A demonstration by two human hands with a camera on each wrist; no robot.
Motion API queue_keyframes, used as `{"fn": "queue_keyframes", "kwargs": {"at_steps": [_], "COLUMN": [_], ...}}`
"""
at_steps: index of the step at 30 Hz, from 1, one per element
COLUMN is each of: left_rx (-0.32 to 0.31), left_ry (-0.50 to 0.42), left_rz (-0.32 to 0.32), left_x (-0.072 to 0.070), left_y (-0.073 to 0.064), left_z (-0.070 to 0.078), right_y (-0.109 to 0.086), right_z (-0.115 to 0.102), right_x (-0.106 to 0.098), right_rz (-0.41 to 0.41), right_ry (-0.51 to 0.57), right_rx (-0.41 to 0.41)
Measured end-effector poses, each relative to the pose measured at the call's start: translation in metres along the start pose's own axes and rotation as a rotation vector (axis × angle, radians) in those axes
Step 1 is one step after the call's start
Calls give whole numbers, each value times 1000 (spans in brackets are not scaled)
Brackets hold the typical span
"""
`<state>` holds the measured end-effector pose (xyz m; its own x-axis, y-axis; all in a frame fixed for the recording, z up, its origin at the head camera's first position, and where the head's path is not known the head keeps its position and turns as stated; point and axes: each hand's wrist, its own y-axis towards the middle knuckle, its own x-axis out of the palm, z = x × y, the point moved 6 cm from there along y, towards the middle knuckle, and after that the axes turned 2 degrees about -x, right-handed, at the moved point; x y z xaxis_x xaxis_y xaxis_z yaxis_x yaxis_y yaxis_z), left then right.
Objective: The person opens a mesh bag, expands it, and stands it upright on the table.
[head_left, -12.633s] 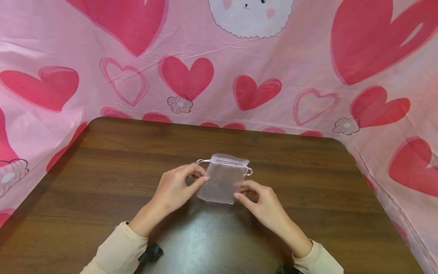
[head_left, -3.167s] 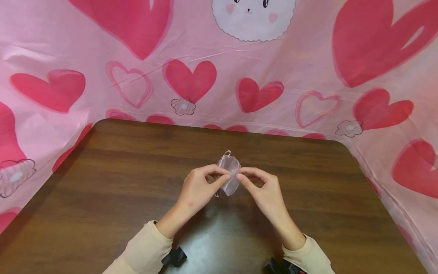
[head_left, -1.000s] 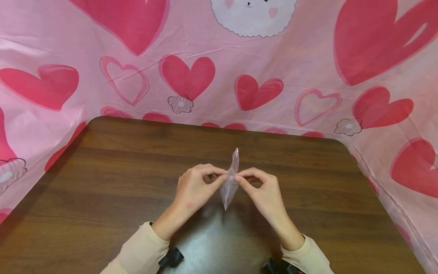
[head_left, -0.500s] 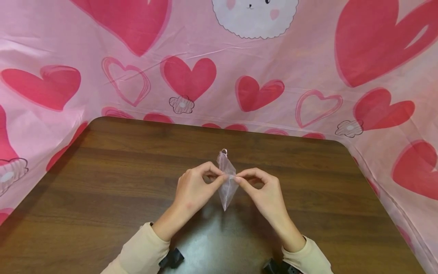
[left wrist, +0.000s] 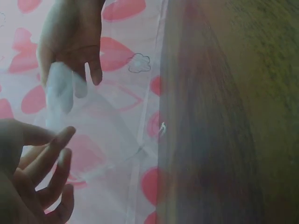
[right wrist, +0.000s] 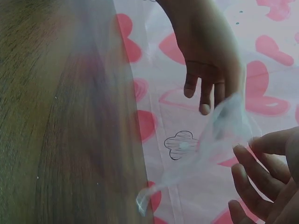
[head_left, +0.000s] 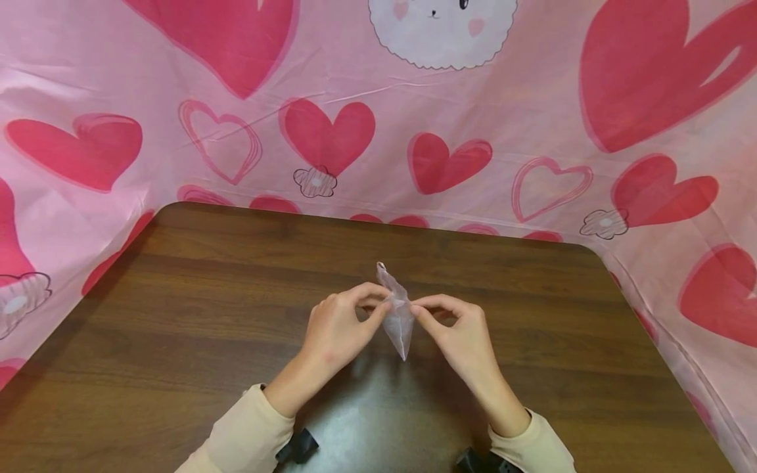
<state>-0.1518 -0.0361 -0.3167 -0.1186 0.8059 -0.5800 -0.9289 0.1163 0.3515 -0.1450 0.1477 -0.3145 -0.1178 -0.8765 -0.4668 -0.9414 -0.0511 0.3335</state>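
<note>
A small sheer white drawstring pouch [head_left: 399, 332] hangs above the table between both hands. My left hand [head_left: 340, 328] pinches one side of it between thumb and index finger. My right hand [head_left: 458, 332] pinches the opposite side the same way. In the head view the pouch looks narrow, with a pointed lower end towards me. The left wrist view shows the see-through pouch [left wrist: 110, 135] spread between the hands, its cord loop [left wrist: 162, 128] at the table side. The right wrist view shows the pouch [right wrist: 205, 144] slanting down to a cord loop [right wrist: 140, 205].
A dark brown wooden table [head_left: 236, 263] lies under the hands. Pink cloth [head_left: 390, 105] printed with red hearts stands behind it and along both sides. Black wrist devices [head_left: 298, 447] sit at the beige sleeves [head_left: 248, 427].
Earliest, the pouch was flat and face-on, cords at the sides; it was then turned edge-on. In the last half second its lower tip swung right, and my right hand shifted slightly right.
</note>
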Motion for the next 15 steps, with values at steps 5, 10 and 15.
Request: {"fn": "queue_keyframes", "kwargs": {"at_steps": [5,10,15], "left_rx": [14,33,89], "left_ry": [36,56,53], "left_rz": [-20,14,32], "left_x": [3,1,0], "left_y": [0,0,-1], "left_z": [-1,1,5], "right_y": [2,2,2], "right_z": [2,2,1], "right_x": [-2,-2,0], "right_rz": [16,9,-8], "right_ry": [-18,-62,-101], "right_rx": [3,4,-9]}}
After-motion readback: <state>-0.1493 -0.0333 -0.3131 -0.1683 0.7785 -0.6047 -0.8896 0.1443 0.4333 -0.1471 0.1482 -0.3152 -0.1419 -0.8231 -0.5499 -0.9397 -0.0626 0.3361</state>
